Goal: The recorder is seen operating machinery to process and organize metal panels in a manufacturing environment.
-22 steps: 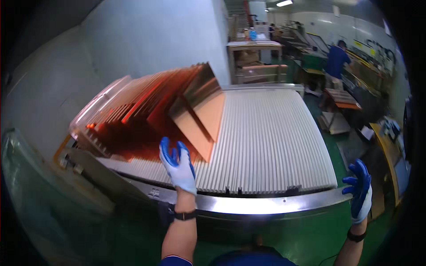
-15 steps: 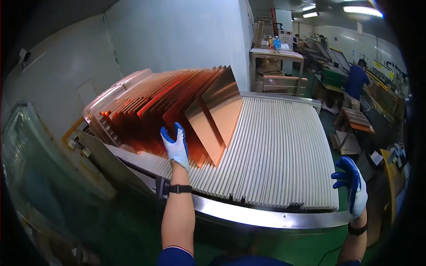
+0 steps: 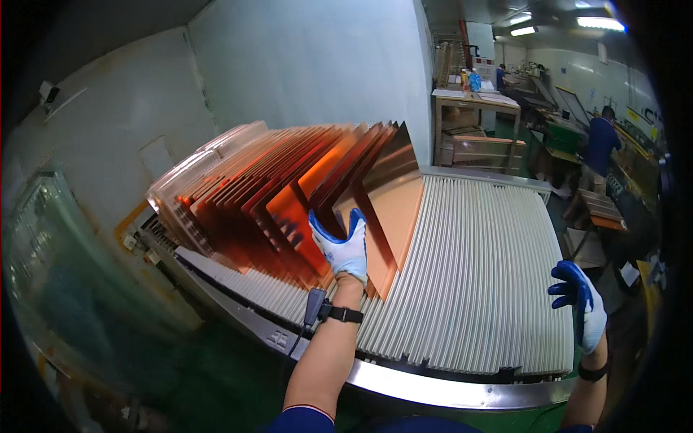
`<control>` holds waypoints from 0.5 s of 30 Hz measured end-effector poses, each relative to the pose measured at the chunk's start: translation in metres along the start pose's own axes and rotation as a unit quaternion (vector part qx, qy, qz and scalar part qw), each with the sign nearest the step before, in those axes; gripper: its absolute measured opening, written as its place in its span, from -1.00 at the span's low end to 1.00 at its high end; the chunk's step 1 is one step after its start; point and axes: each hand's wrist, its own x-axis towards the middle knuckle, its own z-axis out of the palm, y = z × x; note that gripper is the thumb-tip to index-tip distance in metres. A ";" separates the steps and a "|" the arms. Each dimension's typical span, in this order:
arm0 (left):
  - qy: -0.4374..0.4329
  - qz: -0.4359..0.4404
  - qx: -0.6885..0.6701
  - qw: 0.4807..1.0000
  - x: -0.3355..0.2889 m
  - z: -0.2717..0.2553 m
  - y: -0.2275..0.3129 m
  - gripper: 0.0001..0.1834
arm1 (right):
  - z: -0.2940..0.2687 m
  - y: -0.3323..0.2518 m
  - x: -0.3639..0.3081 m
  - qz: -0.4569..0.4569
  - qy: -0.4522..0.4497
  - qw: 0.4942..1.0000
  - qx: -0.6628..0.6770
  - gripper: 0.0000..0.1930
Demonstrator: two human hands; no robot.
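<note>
Many thin copper-coloured sheets (image 3: 245,202) stand on edge in a slotted rack (image 3: 469,274) of pale parallel ribs, filling its left part. My left hand (image 3: 339,247), in a white glove with blue-coated fingers, is at the front edges of the sheets near the right end of the row. Its thumb and fingers are spread in a wide curve; whether they touch a sheet I cannot tell. The rightmost copper sheet (image 3: 395,206) leans just right of that hand. My right hand (image 3: 581,303), gloved alike, hangs beside the rack's right edge with fingers loosely bent and apart, holding nothing.
A metal rail (image 3: 462,393) runs along the rack's front. Clear plastic-like panels (image 3: 209,162) stand at the row's left end. Behind on the right is a table (image 3: 476,101) with bottles. A co-worker in blue (image 3: 600,144) works farther off at the right.
My left hand has moved right along the row, toward the rightmost sheets. Several sheets near it stand differently, one now showing a bright orange face. The whole view has shifted slightly.
</note>
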 end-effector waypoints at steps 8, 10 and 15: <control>-0.022 -0.061 0.045 0.997 0.028 0.050 -0.020 -0.06 | 0.042 0.000 0.020 0.030 -0.045 0.998 -0.028 -0.44; -0.052 -0.057 0.051 0.996 0.023 0.059 -0.013 -0.05 | 0.042 -0.004 0.017 0.037 -0.043 0.997 -0.049 -0.51; -0.086 0.111 0.097 0.985 -0.001 0.069 -0.021 0.00 | 0.024 0.003 0.002 0.068 -0.022 0.991 -0.115 -0.55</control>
